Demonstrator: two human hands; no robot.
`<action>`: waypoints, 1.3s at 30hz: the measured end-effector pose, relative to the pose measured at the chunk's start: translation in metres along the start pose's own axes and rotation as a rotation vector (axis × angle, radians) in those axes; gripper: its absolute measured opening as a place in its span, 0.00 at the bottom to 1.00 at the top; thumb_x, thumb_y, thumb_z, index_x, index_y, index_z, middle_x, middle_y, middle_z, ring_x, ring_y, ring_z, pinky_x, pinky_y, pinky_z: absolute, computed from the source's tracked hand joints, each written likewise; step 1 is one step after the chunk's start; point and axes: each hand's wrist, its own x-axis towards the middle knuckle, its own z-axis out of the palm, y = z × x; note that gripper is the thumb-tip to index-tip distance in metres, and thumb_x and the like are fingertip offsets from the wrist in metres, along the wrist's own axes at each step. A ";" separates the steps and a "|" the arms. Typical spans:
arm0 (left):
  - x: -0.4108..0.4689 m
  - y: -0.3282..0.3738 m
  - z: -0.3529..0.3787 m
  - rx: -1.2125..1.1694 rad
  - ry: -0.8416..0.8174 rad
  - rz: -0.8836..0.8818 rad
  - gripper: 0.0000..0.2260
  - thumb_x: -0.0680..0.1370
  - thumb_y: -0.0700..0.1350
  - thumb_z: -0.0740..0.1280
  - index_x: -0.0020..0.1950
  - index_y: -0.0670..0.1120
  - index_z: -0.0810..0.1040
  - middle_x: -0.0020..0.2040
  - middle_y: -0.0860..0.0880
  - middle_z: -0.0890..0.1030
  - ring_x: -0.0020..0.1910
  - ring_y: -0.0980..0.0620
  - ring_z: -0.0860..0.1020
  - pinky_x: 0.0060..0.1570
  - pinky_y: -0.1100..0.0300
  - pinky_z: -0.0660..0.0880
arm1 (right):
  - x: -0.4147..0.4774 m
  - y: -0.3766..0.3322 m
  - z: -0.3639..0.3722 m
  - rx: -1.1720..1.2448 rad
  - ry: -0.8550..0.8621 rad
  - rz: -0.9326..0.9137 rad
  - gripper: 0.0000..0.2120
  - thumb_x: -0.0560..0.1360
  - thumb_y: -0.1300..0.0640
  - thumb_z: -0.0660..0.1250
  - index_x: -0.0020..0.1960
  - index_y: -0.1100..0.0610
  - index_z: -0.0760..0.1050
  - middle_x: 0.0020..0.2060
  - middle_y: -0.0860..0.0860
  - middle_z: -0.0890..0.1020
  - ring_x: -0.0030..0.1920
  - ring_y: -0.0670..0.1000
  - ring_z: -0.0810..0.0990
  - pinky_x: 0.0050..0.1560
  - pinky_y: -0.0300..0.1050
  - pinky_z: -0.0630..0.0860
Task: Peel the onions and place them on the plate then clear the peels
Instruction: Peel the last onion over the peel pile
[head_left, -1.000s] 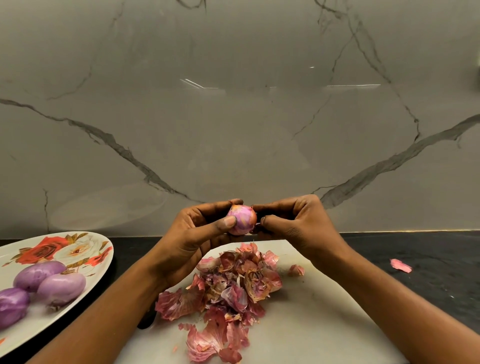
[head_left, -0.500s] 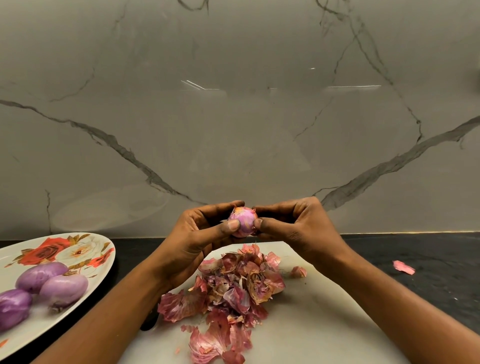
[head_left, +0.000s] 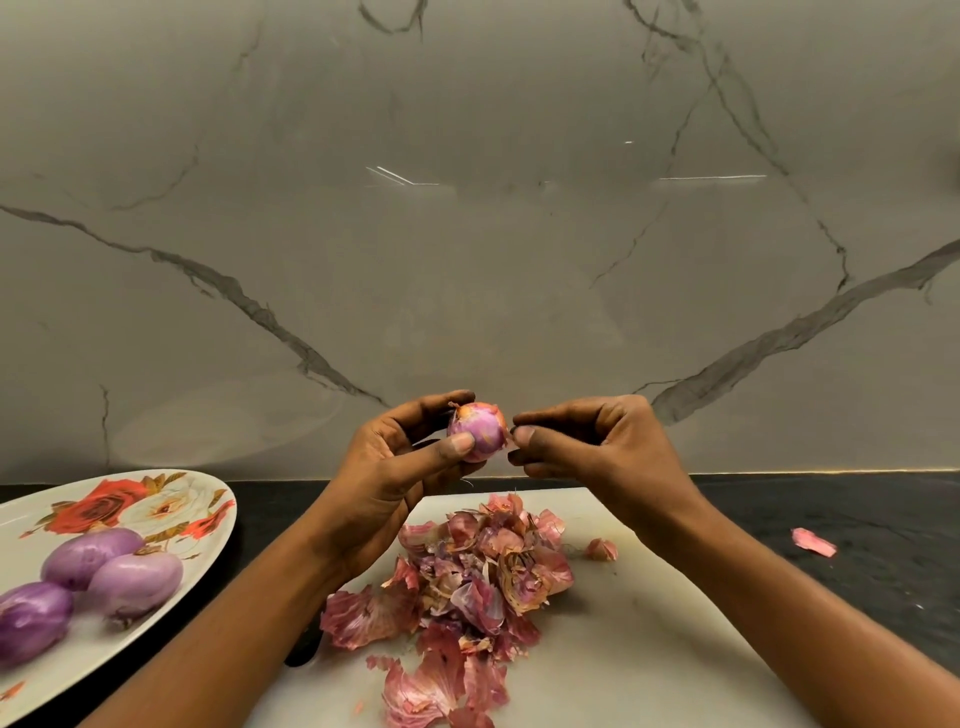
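Left hand (head_left: 384, 478) grips onion (head_left: 477, 432) above far edge of cutting board (head_left: 649, 639); onion mostly bare, glossy pink-purple, papery scrap at top. Right hand (head_left: 597, 447) pinches skin flap at onion's side. Peel pile (head_left: 467, 587) mid-board. 3 peeled onions (head_left: 98, 582) on plate (head_left: 208, 499)

No legible text, label, brand, number or sign; the plate (head_left: 26, 512) carries only a floral print.

Dim warm light; glare streaks on backsplash (head_left: 467, 234).
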 end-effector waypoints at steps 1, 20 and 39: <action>0.000 0.000 0.000 0.007 0.004 0.004 0.22 0.73 0.36 0.73 0.68 0.42 0.81 0.65 0.43 0.84 0.63 0.41 0.84 0.54 0.56 0.84 | -0.001 0.000 0.001 -0.029 -0.020 -0.012 0.09 0.75 0.62 0.77 0.56 0.57 0.86 0.46 0.53 0.90 0.47 0.53 0.90 0.47 0.44 0.86; -0.001 0.000 0.002 0.116 0.012 -0.024 0.24 0.68 0.39 0.78 0.65 0.44 0.83 0.60 0.46 0.86 0.61 0.42 0.85 0.53 0.56 0.84 | -0.002 0.000 0.003 -0.142 0.007 0.026 0.04 0.77 0.63 0.74 0.48 0.55 0.86 0.40 0.53 0.89 0.41 0.51 0.90 0.43 0.39 0.85; -0.001 0.003 0.005 -0.058 0.020 -0.083 0.24 0.76 0.47 0.71 0.69 0.38 0.76 0.65 0.35 0.82 0.53 0.40 0.86 0.53 0.54 0.85 | -0.002 -0.004 0.001 -0.082 -0.091 0.113 0.10 0.83 0.66 0.66 0.49 0.66 0.85 0.42 0.59 0.88 0.42 0.58 0.89 0.43 0.46 0.86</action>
